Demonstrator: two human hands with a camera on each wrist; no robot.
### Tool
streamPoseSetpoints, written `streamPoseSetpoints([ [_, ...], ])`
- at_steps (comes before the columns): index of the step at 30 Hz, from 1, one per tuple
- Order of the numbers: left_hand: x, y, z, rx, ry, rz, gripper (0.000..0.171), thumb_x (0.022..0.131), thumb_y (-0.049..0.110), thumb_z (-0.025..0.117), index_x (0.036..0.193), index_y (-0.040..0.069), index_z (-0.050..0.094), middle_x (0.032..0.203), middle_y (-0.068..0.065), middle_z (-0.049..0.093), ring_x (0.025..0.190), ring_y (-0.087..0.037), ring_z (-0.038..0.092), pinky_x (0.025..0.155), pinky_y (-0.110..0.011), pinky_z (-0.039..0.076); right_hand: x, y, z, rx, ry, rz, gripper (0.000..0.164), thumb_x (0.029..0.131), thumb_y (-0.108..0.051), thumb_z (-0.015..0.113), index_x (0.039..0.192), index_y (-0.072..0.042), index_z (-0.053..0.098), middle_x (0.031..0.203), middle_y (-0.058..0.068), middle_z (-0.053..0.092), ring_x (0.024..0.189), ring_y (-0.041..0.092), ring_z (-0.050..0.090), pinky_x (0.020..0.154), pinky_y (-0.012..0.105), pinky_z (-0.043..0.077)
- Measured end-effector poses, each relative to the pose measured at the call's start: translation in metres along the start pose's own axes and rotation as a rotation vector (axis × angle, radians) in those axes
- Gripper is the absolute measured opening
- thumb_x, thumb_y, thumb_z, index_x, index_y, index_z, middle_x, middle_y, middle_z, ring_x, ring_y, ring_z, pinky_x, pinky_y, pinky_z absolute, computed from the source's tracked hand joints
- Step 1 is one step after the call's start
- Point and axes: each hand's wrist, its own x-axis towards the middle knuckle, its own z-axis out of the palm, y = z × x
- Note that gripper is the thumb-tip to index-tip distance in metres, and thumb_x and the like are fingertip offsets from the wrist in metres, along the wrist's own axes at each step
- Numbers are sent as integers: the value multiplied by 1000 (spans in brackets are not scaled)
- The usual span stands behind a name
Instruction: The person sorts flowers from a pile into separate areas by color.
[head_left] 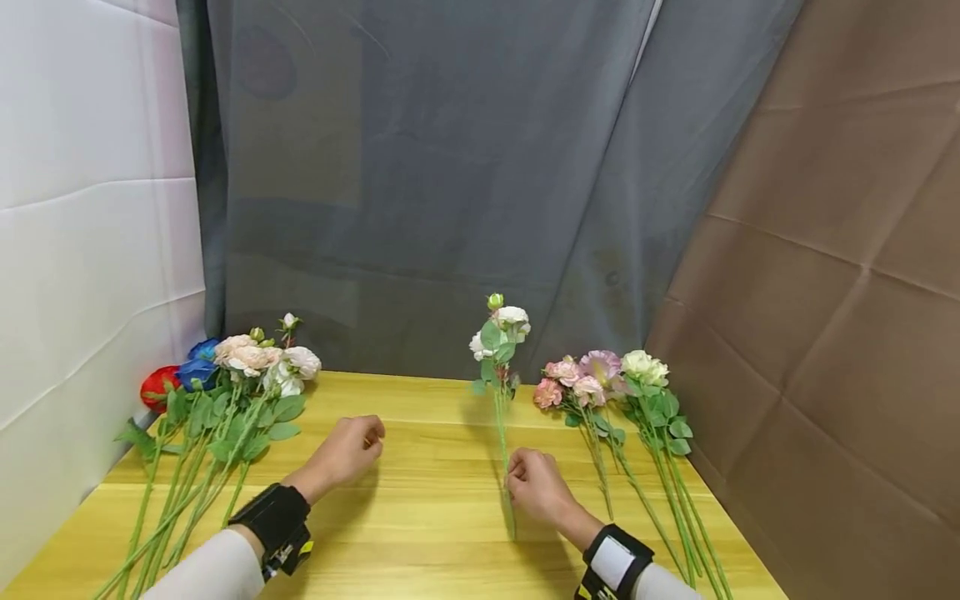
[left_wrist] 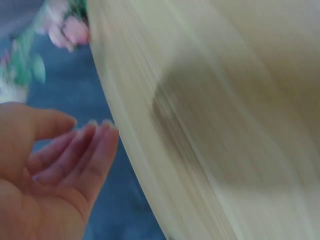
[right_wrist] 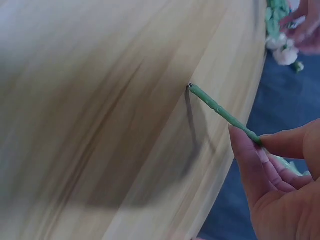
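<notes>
My right hand (head_left: 536,483) pinches the green stem (right_wrist: 220,110) of a white artificial flower (head_left: 510,321) between thumb and fingertips, low on the stem. The flower stands nearly upright above the table, its white blooms and a green bud at the top. In the right wrist view the cut end of the stem juts out past the fingers over the wood. My left hand (head_left: 345,454) hovers over the table's left half, nearest the left bunch. Its fingers (left_wrist: 95,155) are loosely bent with a gap to the thumb, and nothing is between them.
A bunch of red, blue, cream and white flowers (head_left: 251,358) lies on the left of the wooden table (head_left: 420,533). Pink and purple flowers (head_left: 577,379) and a pale yellow-green flower (head_left: 643,367) lie on the right. A grey curtain (head_left: 450,183) hangs behind; fabric walls flank both sides.
</notes>
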Motion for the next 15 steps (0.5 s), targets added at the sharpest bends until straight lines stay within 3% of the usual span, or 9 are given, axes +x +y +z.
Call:
streamPoseSetpoints([
  [4, -5, -29, -34, 166, 109, -55, 14, 84, -7, 60, 97, -9, 66, 84, -18, 68, 76, -31, 66, 66, -45, 55, -1, 10, -13, -67, 16, 6, 7, 93, 8, 55, 90, 5, 60, 70, 13, 65, 55, 26, 66, 48, 27, 50],
  [8, -19, -51, -66, 299, 187, -179, 16, 80, -7, 54, 93, -9, 63, 86, -25, 65, 78, -44, 65, 60, -53, 52, -3, 15, -17, -97, -30, 19, 12, 88, 12, 54, 84, 3, 60, 59, 10, 61, 52, 29, 66, 45, 26, 48],
  [12, -31, -65, -88, 357, 154, -327, 17, 83, -4, 56, 97, -11, 60, 89, -30, 61, 80, -50, 62, 57, -56, 51, -7, 19, -21, -89, -111, 94, 16, 84, 14, 55, 74, 2, 60, 55, 14, 61, 47, 27, 64, 43, 26, 47],
  [15, -36, -74, -95, 364, 90, -381, 16, 83, -2, 58, 95, -12, 61, 91, -33, 61, 81, -51, 63, 59, -56, 52, -8, 25, -22, -91, -145, 142, 21, 82, 15, 56, 66, 1, 59, 52, 12, 60, 44, 20, 59, 41, 25, 46],
])
